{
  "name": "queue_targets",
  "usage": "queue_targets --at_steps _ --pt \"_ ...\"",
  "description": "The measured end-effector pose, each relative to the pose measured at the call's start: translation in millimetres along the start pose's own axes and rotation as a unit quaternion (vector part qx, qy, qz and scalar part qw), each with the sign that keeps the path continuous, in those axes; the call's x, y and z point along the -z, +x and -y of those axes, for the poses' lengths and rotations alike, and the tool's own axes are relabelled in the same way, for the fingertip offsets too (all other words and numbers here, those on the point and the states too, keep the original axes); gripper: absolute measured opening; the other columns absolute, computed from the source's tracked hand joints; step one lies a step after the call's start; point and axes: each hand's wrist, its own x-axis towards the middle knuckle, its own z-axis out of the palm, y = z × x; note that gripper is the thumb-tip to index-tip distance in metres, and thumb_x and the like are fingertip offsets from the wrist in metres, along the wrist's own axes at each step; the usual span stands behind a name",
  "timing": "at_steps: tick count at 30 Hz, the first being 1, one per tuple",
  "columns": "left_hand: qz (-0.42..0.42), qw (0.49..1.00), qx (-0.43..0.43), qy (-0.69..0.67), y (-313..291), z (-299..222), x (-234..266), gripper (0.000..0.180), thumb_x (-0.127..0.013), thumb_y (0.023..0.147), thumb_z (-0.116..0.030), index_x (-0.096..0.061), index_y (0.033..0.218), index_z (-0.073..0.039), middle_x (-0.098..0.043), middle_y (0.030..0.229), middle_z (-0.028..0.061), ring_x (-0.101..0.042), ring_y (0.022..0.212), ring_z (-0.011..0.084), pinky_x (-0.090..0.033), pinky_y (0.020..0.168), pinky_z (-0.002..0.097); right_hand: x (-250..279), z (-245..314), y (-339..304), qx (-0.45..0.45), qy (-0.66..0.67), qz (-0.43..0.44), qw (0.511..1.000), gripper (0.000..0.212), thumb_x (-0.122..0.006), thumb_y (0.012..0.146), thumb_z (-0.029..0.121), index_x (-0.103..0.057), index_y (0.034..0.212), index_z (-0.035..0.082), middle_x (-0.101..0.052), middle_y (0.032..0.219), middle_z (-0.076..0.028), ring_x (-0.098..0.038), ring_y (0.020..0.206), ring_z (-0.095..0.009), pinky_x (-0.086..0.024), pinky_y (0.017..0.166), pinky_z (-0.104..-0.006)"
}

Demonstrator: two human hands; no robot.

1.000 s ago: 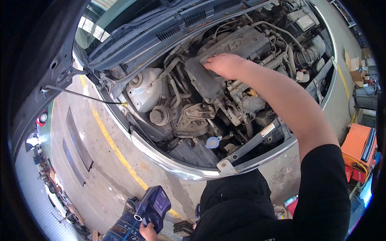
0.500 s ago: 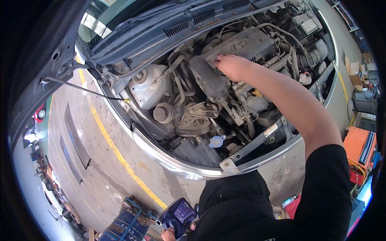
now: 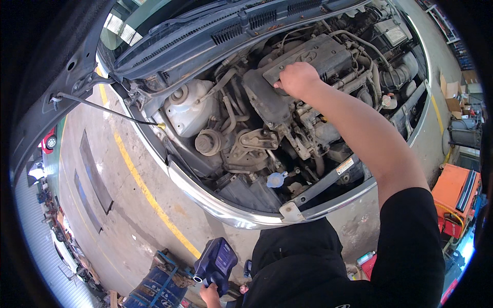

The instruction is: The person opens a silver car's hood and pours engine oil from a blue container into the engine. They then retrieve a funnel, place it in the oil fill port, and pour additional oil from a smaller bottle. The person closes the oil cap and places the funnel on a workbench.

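Workshop floor (image 3: 169,190): yellow-lined concrete.
Left hand (image 3: 210,295): wrapped round purple jug (image 3: 221,261).
Right hand (image 3: 299,80): curled at engine cover (image 3: 334,54); cannot tell whether pinching.

2 hands (image 3: 209,294) (image 3: 299,79), 1 purp btl (image 3: 218,262)

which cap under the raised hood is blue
The light blue cap near the silver front edge, lower right of the round cap in the picture; that round one is dusty grey-brown.
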Motion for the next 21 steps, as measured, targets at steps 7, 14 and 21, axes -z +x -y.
queue_targets --at_steps 7,14,21 --pt "0.013 1.000 -0.024 -0.001 -9 -27 -1 0.020 -0.073 0.072 -0.006 -0.072 0.088 0.005 -0.069 0.072 0.0067 -0.064 0.062 0.0196 -0.050 0.060 0.0370 2 -7 -9 -0.114 0.034 0.017 0.993 0.033 -0.063 0.111 0.028 -0.081 0.130 0.008 -0.079 0.135 -0.015 -0.075 0.128 -0.031 -0.060 0.106 -0.0471" --pt "0.021 0.997 -0.033 0.064 -11 -28 -8 0.026 -0.073 0.071 -0.008 -0.075 0.093 0.004 -0.071 0.075 0.0081 -0.066 0.066 0.0249 -0.053 0.065 0.0410 18 -14 -42 -0.001 -0.019 0.147 0.989 0.026 -0.074 0.095 0.018 -0.083 0.116 0.007 -0.082 0.126 -0.017 -0.079 0.119 -0.032 -0.063 0.099 -0.0495" --pt "0.039 0.996 -0.075 0.022 -4 -10 -13 0.031 -0.074 0.068 -0.010 -0.077 0.095 0.004 -0.071 0.077 0.0074 -0.067 0.070 0.0252 -0.054 0.069 0.0420 -16 -11 -48 0.007 0.101 -0.018 0.995 0.055 -0.084 0.090 0.019 -0.067 0.140 0.004 -0.072 0.138 -0.022 -0.075 0.124 -0.037 -0.062 0.102 -0.0484"
